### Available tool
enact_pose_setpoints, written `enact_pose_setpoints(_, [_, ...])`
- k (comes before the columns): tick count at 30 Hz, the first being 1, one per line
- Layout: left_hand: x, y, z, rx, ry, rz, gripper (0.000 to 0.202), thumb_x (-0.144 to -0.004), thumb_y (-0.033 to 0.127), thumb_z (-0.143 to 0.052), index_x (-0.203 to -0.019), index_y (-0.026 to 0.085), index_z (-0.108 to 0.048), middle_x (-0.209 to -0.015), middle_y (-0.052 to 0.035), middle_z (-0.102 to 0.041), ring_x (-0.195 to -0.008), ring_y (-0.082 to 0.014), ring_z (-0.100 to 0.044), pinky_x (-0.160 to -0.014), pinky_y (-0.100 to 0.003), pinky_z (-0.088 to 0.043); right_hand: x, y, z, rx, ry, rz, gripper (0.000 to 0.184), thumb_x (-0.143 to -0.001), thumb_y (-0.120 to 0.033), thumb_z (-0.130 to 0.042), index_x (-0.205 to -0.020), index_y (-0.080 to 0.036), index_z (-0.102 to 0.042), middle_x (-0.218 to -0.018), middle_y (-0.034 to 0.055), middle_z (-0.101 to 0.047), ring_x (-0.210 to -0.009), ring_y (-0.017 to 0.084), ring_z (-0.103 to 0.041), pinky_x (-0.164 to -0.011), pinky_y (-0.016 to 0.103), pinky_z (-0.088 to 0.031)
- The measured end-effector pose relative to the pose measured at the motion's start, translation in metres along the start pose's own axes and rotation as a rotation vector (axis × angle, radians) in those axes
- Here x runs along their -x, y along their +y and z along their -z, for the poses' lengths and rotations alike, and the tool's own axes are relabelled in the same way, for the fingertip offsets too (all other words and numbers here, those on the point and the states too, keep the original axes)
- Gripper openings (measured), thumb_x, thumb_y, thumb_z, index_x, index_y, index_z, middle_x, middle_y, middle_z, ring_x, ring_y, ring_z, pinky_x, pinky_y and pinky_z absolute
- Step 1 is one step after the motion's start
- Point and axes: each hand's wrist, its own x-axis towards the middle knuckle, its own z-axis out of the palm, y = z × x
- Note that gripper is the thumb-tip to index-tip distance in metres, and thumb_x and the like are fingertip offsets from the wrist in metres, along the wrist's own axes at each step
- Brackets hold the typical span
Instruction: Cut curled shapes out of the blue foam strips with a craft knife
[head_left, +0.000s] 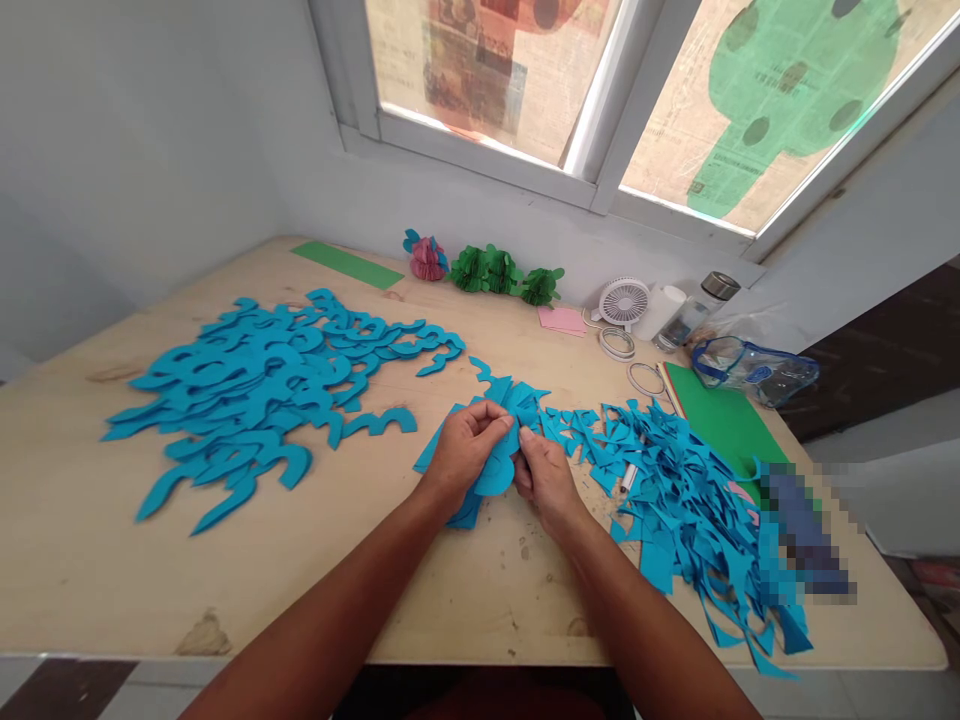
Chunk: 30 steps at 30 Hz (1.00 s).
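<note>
At the middle of the table, my left hand (pixel 466 447) pinches a blue paper cut-out (pixel 496 474) with a rounded, scalloped edge. My right hand (pixel 549 478) grips the right side of the same cut-out, its thumb and fingers closed close to the left ones. Beneath them lie blue paper sheets (pixel 465 516), partly covered by the hands. More folded or cut blue paper (pixel 525 397) shows just beyond my fingertips. To the right spreads a heap of blue paper scraps (pixel 686 500), and to the left a pile of wavy blue cut-outs (pixel 262 370).
Along the wall stand green paper ornaments (pixel 499 270), a pink and blue ornament (pixel 427 258), a small fan (pixel 624 301) and a bottle (pixel 697 310). A clear pouch (pixel 757 370) and green paper (pixel 724 425) lie right. A white marker (pixel 630 474) lies among the scraps.
</note>
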Motion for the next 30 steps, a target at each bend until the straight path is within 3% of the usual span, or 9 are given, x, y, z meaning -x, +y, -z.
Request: enact_pose_setpoints(30, [-0.0011, 0.0005, 0.0031, -0.064, -0.100, 0.043, 0.016, -0.066, 0.029, -0.061, -0.058, 0.016, -0.055, -0.054, 0.0026, -0.053, -0.053, -0.0108, -0.047, -0.050, -0.022, -0.038, -0.0001, -0.0012, 0.0049, 0.056, -0.021, 0.000, 0.053, -0.078, -0.061, -0.052, -0.047, -0.020, -0.040, -0.034, -0.0065, -0.034, -0.033, 0.006, -0.023, -0.036, 0.023, -0.013])
